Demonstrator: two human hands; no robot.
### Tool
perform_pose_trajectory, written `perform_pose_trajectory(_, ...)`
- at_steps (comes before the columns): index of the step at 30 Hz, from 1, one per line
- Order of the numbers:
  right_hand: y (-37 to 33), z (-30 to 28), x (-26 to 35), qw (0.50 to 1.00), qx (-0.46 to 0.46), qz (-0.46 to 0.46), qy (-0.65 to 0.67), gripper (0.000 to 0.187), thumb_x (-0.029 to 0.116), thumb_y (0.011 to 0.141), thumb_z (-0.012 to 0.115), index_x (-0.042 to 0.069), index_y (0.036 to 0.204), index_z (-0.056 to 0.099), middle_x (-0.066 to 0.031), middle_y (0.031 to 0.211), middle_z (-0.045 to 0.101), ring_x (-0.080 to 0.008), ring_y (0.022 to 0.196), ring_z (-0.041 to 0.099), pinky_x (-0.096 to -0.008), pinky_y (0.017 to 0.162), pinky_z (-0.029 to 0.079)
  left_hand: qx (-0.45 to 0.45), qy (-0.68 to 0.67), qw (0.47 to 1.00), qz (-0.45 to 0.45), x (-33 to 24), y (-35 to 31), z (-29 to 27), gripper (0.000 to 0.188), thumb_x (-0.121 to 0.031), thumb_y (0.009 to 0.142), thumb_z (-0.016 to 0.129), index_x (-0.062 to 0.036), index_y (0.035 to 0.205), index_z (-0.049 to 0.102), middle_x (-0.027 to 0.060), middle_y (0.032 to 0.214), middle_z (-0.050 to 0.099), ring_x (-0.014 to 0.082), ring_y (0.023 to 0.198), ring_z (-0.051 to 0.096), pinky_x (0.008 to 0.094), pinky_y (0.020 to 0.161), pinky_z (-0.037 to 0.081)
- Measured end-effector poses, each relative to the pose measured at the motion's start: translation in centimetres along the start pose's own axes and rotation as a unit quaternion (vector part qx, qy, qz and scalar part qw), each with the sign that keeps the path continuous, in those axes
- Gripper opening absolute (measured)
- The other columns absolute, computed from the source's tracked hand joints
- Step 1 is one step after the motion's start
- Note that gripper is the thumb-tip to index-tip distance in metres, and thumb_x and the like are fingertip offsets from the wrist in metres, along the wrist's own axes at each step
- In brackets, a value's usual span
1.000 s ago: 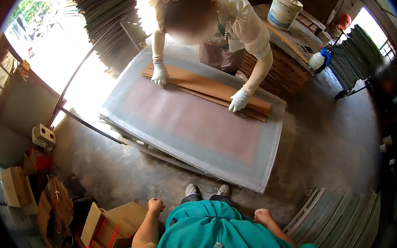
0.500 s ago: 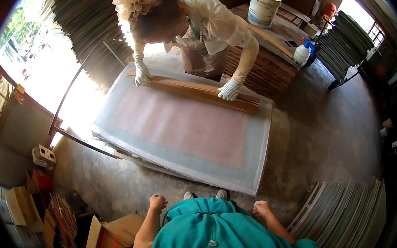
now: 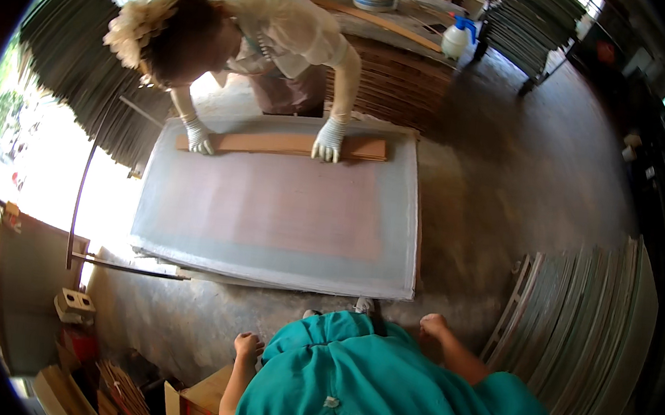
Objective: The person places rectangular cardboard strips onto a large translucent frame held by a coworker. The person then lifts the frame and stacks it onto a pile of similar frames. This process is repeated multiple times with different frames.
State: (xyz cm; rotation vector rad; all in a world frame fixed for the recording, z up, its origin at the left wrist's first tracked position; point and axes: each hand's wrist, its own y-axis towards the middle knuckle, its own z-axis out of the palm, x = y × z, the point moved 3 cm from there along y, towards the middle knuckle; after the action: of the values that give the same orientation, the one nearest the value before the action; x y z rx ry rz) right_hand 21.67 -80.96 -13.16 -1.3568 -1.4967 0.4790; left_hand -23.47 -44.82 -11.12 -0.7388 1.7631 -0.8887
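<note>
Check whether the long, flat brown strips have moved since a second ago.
Yes: the nearer of the brown strips, fanned out earlier, have slid toward the far edge of the grey-and-pink rectangular panel.

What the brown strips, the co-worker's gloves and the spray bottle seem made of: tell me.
Brown strips: perhaps wood or stiff board, matte, given flat faces and straight edges.
Gloves: probably knitted fabric, matte, given the fine banding and snug fit.
Spray bottle: likely plastic; smooth white body.

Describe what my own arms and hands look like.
Your left hand and right hand are ungloved, and I can make out no watch. Both forearms are bare; a loose, plain teal sleeve covers your right upper arm.
</note>
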Motion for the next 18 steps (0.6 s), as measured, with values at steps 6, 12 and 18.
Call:
perform_pose_trajectory(6,0.0,-0.3,1.5,0.997,-0.017,0.054,0.056,0.012,0.013,0.074,0.052,0.006,0.077,0.062,-0.0064,0.064,0.06,-0.0164,0.053,0.059,-0.032,0.045,0.048,-0.218,0.212,0.951,0.057,-3.7,-6.7,-1.0,0.027,-0.001,0.072,0.049,-0.0007,0.098,0.052,0.0112,0.073,0.054,0.0199,0.05,0.051,0.0317,0.037,0.04)
perform_pose_trajectory(12,2.0,-2.0,5.8,0.999,0.02,0.043,0.006,0.019,0.018,0.075,0.051,0.005,0.085,0.061,-0.0062,0.068,0.06,-0.0167,0.056,0.061,-0.0314,0.045,0.05,-0.167,0.066,0.981,0.077,-1.1,-4.0,-1.6,0.025,-0.002,0.072,0.048,0.0005,0.097,0.052,0.0122,0.067,0.053,0.0204,0.043,0.049,0.0324,0.033,0.039)
perform_pose_trajectory(18,4.5,-2.5,8.9,1.0,0.023,0.002,0.003,0.019,0.018,0.076,0.05,0.005,0.084,0.061,-0.006,0.066,0.06,-0.0162,0.054,0.06,-0.0305,0.044,0.049,-0.094,-0.061,0.992,0.05,0.1,-6.4,1.5,0.024,0.0,0.077,0.037,0.0003,0.098,0.048,0.009,0.057,0.047,0.0195,0.039,0.045,0.0333,0.035,0.043)
